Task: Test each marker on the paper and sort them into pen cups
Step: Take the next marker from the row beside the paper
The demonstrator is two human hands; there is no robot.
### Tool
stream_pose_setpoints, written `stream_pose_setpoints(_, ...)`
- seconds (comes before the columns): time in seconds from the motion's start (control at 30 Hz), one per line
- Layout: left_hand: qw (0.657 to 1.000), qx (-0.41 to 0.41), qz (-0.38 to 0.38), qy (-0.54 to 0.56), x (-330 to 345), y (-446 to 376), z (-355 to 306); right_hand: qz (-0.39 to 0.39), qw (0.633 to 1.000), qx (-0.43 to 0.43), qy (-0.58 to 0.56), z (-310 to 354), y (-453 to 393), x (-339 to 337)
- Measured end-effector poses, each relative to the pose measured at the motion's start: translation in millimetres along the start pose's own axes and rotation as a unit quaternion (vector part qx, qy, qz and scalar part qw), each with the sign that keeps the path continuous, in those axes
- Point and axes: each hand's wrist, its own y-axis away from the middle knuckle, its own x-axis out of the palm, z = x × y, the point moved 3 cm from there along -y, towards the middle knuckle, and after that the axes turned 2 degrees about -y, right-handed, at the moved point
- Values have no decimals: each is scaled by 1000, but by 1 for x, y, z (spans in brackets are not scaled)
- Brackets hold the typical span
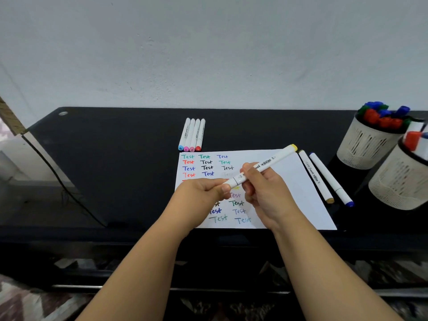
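Right hand (264,193): fingers wrapped round the barrel of a white marker (261,166), yellow end cap pointing up and away, held slanted above the paper (289,181).

Left hand (203,193): thumb and fingers pinched on the near end of the same marker, at its cap. Whether the cap is coming off or going back on cannot be told; a small yellow mark shows on the sheet just beneath the hands, so recapping after the test seems the likelier step.

Paper: white sheet lying flat on the desk (115,158), bearing rows of the word "Test" in green, red, blue, black and purple; the right part is blank.

Two markers (324,179): lying side by side on the desk along the sheet's right edge, one tan-tipped, one blue-tipped.

Four markers (192,135): a neat row behind the sheet, caps blue, pink, pink and red, toward the viewer.

Pen cups (370,144): two pale mesh cups at the far right, both already holding capped markers.

Next move, as judged: seat the cap firmly, then carry the marker right to the proper cup; seven markers remain out.
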Motion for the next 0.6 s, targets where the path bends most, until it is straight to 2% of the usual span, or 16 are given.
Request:
stream_pose_setpoints(0.13, 1000, -17, 24, 10, -4, 0, 5, 28, 1000, 4, -5, 1, 1, 0)
stream_pose_setpoints(0.27, 994, -38, 92, 43, -2, -1, 11, 62, 997, 11, 34, 2, 2, -3)
stream_pose_setpoints(0.33, 993, -37, 96, 57, 1, -2, 12, 61, 997, 4, 48, 3, 1, -3)
stream_pose_setpoints(0.43, 996, -30, 62, 54, 4, -4, 12, 36, 998, 11, 47, 1, 0, 0)
stream_pose_setpoints(0.6, 997, -40, 33, 65, -10, 0, 22, -78, 995, 13, -58, 13, -17, -30)
